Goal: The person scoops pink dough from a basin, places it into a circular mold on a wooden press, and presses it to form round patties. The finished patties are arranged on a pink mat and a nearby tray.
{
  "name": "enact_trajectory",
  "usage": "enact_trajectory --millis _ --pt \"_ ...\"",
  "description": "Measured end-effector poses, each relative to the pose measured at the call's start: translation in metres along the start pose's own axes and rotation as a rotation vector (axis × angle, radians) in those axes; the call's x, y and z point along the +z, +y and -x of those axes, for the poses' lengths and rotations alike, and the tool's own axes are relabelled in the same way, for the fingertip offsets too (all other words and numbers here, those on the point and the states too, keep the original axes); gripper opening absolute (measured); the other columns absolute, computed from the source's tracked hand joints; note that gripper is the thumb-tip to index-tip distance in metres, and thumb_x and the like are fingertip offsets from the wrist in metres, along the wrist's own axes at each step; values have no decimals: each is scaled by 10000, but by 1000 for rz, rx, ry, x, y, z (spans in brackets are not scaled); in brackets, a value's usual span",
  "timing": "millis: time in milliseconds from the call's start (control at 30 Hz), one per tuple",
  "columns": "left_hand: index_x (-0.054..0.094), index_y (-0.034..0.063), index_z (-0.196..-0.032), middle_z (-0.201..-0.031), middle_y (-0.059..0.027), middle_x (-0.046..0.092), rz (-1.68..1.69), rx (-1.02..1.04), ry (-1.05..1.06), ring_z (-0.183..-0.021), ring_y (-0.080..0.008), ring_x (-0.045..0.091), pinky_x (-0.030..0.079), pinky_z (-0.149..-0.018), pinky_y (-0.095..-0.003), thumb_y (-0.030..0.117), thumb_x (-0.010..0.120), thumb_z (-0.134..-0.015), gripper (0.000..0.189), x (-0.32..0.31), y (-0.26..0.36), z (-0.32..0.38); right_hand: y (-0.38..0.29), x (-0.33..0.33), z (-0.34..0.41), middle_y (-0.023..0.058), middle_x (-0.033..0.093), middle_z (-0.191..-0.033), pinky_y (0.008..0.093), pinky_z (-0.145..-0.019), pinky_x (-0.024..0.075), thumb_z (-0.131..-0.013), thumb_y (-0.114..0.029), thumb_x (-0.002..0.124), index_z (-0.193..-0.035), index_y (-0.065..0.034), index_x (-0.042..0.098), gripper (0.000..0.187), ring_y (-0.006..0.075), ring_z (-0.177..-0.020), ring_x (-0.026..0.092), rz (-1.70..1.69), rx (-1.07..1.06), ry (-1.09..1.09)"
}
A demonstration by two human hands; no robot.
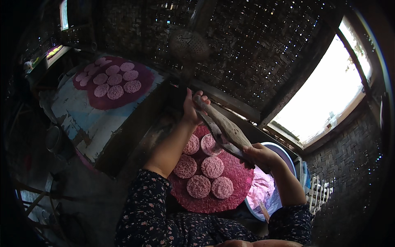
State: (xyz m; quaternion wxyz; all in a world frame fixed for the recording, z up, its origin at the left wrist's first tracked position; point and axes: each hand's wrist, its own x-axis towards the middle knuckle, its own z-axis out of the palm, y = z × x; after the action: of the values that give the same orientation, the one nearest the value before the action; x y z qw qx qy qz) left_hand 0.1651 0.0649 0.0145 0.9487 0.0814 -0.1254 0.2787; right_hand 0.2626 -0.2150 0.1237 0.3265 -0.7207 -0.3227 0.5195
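Observation:
A two-part wooden press slants over a round red mat in front of me. My left hand grips its upper left end, thumb pointing up. Around the lower right end are the fingers of my right hand. Below the press, a round ring or mould with pink strands in it sits on the mat, partly hidden by the tool. Several round pink noodle-like cakes lie nearby on the mat. To the right, a tub holds pink dough and plastic film, with a wooden stick leaning inside.
At the left, a worn table bears another red mat with several pink cakes. A perforated ladle hangs by the woven wall. A bright window opening is at right, and a metal pot stands beside the table.

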Motion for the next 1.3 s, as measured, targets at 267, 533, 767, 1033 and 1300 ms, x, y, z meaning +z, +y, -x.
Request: enact_trajectory --millis 267,533,767,1033,1300 --pt "285 34 -1392 -1430 -140 326 -848 -148 -277 -1358 -264 219 135 -1099 -431 665 390 -817 860 57 25 28 -18 15 12 75 551 -879 264 -547 490 -885 -364 566 -1237 -30 395 515 125 -667 568 -319 -386 -44" --pt "416 44 -1273 -1168 -86 527 -2244 860 -133 -1114 -169 484 408 -936 -312 223 708 -794 589 20 10 105 3 36 -75 83 644 -930 326 -660 501 -900 -408 505 -1042 -45 625 408 189 -798 617 -86 -553 53" --pt "354 67 -1364 -1361 -120 406 -1348 11 291 -1317 -270 299 244 -1089 -435 317 506 -906 543 -39 90 222 45 43 -111 155 623 -668 429 -630 494 -713 -278 648 -679 -57 665 224 327 -670 624 797 -368 708" --pt "546 -24 -1018 -775 -125 544 -127 -140 -49 -681 -229 499 409 -788 -338 361 402 -947 418 -16 127 292 47 42 -121 164 626 -681 431 -632 507 -670 -255 645 -661 -55 663 200 335 -671 625 874 -367 729" --pt "479 42 -799 -688 -85 453 -680 382 43 -626 -195 458 298 -901 -348 281 292 -965 346 -24 144 320 31 8 -73 182 628 -715 427 -679 509 -648 -214 596 -682 -59 673 177 352 -714 625 745 -278 790"
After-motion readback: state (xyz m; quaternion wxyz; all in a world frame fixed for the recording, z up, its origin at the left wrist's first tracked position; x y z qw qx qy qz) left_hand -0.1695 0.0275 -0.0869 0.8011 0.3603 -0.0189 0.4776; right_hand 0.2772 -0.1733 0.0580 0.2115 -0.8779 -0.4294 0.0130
